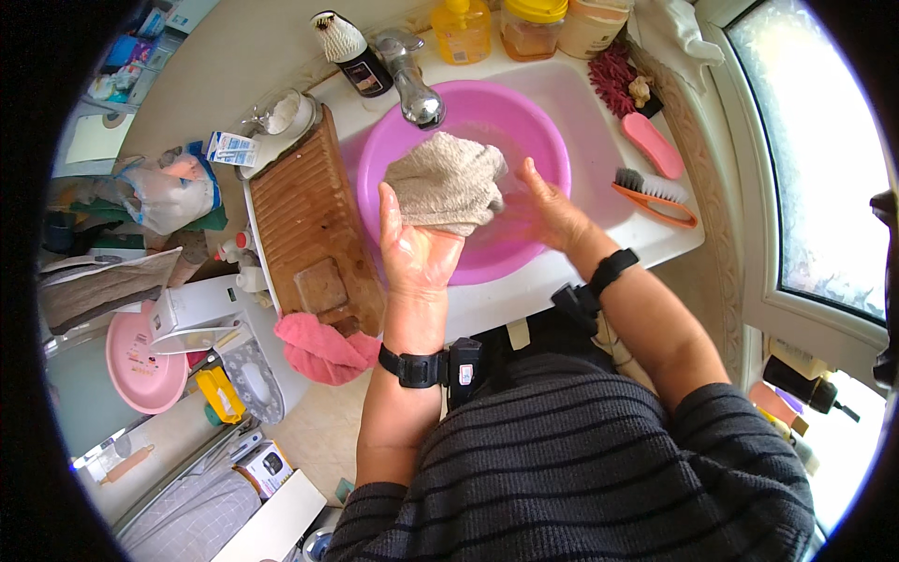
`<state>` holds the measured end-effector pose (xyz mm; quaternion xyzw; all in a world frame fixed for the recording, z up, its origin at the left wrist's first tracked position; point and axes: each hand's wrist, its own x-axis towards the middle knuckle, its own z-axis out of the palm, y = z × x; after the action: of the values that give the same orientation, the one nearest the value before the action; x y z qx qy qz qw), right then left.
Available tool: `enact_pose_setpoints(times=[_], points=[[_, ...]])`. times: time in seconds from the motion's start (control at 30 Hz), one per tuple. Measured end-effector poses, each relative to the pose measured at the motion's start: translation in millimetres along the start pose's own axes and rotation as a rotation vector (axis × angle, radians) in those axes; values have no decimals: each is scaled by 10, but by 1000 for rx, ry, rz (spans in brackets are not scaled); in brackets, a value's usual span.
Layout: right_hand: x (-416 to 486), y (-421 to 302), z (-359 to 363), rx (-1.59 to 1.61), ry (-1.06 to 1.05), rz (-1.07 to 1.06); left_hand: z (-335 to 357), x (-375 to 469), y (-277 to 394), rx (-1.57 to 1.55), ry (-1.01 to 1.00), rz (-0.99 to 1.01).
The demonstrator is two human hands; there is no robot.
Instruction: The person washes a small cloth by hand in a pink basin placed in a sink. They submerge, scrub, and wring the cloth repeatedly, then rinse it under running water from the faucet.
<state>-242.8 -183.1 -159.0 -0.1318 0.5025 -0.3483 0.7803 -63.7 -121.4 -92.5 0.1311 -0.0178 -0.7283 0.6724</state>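
A wet beige cloth (446, 181) lies bunched over the fingers and palm of my left hand (420, 256), above a purple plastic basin (555, 151). The left palm faces up and its thumb points away from me; the cloth hides the fingers. My right hand (555, 211) is over the basin's right side, apart from the cloth, thumb raised and fingers blurred. The basin stands in a white sink (600, 140) under a chrome faucet (421, 102).
Left of the basin lies a wooden washboard (309, 218) with a pink cloth (326, 348) at its near end. An orange scrub brush (657, 200) and a pink brush (652, 145) rest on the right rim. Bottles and a yellow-lidded jar (532, 31) stand behind.
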Motion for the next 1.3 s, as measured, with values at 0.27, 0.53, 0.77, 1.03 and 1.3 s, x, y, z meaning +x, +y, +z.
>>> enact_pose_setpoints(times=[0.27,0.53,0.77,1.03,1.3], points=[[162,-205,659,348,-299,-46,-762,-56,124,553,584,-245],[-229,345,916,-317,-148,-587,-677,260,145,210,277,-158],[228,586,773,-1164,-12,-1023,-538,205,-217,329,335,-68],[-315,756,771,-884,-44,-876,-546,186,-5,171,129,-101],[255,284,800,-620,-4,-462,-529,230,-176,219,304,16]])
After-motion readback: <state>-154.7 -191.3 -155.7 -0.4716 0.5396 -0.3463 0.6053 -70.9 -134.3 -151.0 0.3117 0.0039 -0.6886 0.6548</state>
